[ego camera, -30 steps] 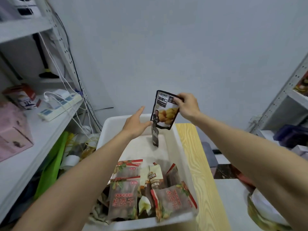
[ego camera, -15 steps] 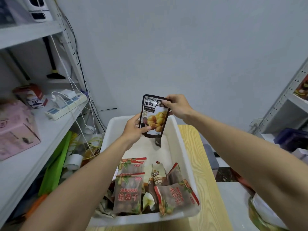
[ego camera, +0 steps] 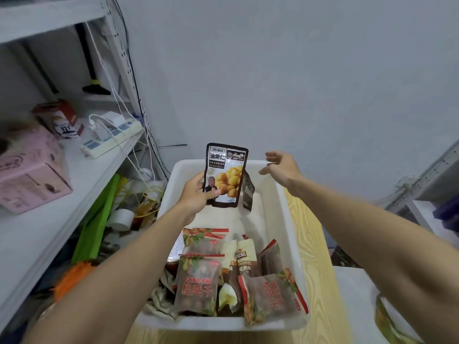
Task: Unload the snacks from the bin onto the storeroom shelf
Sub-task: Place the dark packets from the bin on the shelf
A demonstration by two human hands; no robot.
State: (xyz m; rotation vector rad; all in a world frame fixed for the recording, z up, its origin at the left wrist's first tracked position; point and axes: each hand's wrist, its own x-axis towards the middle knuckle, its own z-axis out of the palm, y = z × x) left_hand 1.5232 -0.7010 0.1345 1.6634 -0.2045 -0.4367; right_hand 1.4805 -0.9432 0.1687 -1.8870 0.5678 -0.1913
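We judge the pouch light and thin: a flat foil sachet that bends easily, with glossy, likely slippery faces and lumpy nuts inside that would bruise under a hard squeeze. The sealed edges are the stiffest parts, so a pinch at a corner or along the bottom seam seems the safest hold, thumb on the front and fingers behind.

That is how we have it. Our left hand pinches the lower left corner, thumb pressed on the printed face, and holds the pouch upright above the far end of the bin, clear of its floor. Our right hand hangs open just beside it, fingers loosely spread, holding nothing.

The pouch is dark brown with rounded corners, a white label panel with bold characters at the top left, and a heap of yellow chestnut kernels pictured across the middle. A second dark pouch shows edge-on just right of it; we cannot tell what it leans on. More packs lie heaped at the bin's near end.

The shelf is to our left, partly taken by a pink box.
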